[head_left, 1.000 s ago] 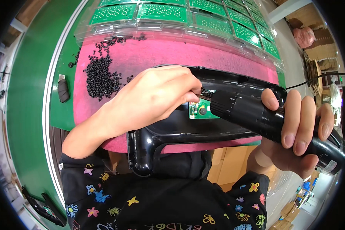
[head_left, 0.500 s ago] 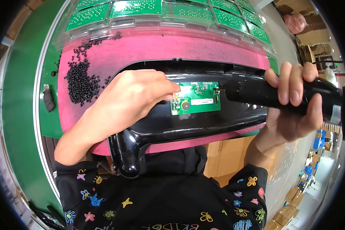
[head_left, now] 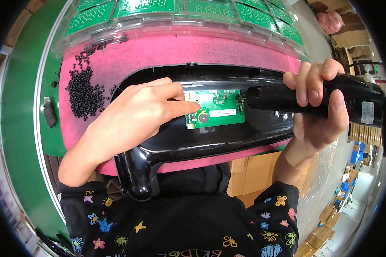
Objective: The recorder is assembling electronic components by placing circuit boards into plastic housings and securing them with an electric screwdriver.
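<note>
A green circuit board [head_left: 221, 121] lies inside a long black plastic housing [head_left: 180, 139], which has a rounded handle-like leg at its near left end. My left hand [head_left: 135, 113] reaches over the housing's left part, most fingers curled, with one fingertip resting on the board's left edge; its thumb is hidden. A black electric screwdriver [head_left: 270, 97] is wrapped in the fingers of my right hand [head_left: 319, 100]. It is held nearly level, its tip at the board's right edge beside a small connector. A round black component sits on the board near my left fingertip.
The housing lies on a pink mat [head_left: 150, 51]. A pile of small black screws [head_left: 85, 96] is at the mat's left. Beyond the mat, clear plastic trays [head_left: 158, 19] hold several green boards. A dark wrapped piece [head_left: 50, 115] lies on the green table [head_left: 21, 141] at left.
My left fingertip has slid nearer along the board's left edge and its finger is straighter. My right hand and the screwdriver have shifted a little left and away; a label on the screwdriver now shows more.
</note>
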The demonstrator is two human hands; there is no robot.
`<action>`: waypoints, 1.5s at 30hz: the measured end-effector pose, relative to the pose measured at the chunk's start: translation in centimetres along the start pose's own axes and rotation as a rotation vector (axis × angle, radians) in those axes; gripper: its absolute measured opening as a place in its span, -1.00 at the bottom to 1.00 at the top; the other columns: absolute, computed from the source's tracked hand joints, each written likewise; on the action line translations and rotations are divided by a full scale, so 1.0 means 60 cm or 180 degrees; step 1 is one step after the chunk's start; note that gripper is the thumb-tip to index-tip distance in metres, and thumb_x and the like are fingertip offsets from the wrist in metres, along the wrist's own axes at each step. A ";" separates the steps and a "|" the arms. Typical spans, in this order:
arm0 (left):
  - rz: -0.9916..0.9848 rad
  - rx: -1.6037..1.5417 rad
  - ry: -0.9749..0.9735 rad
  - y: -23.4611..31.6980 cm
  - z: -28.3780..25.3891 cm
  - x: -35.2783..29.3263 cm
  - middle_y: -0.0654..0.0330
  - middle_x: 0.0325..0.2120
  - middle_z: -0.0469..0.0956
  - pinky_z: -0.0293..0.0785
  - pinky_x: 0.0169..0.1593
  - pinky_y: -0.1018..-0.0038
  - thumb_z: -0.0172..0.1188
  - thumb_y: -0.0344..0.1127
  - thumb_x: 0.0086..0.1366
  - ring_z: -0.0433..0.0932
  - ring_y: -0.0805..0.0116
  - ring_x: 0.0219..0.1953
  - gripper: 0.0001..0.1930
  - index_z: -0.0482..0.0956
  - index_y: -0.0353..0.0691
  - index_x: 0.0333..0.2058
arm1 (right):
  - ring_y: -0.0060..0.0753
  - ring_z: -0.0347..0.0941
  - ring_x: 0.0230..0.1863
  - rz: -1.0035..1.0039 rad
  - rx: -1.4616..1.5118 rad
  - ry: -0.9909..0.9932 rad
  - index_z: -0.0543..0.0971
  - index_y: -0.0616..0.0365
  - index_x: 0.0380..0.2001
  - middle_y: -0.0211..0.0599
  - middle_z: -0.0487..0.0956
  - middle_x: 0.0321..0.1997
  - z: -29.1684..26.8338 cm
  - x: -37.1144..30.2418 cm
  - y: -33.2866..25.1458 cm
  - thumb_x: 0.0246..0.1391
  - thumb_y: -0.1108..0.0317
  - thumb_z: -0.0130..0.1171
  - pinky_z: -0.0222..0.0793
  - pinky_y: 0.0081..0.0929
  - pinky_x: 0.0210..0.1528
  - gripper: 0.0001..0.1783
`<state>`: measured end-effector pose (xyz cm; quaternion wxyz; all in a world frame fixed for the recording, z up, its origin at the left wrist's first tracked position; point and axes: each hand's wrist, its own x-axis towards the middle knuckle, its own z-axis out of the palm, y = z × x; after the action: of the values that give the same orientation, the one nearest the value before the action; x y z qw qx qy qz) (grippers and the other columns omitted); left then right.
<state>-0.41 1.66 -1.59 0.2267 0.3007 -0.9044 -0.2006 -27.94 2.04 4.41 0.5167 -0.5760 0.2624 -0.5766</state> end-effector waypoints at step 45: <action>0.0113 -0.1379 0.1034 0.003 -0.013 0.002 0.17 -0.44 0.61 0.64 -0.25 0.50 0.37 -0.62 0.01 0.70 0.30 -0.35 -0.68 0.49 -0.38 -0.23 | -0.75 0.37 -0.53 -0.1288 0.1174 -0.0586 0.39 -0.01 -0.28 -0.67 0.45 -0.59 0.114 -0.001 0.009 -0.06 0.24 0.32 0.25 -0.64 -0.19 -0.66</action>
<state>-0.16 1.52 -0.81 0.4314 0.2574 -0.7973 -0.3345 -21.38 3.93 5.25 0.5088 -0.5628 -0.0152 -0.6513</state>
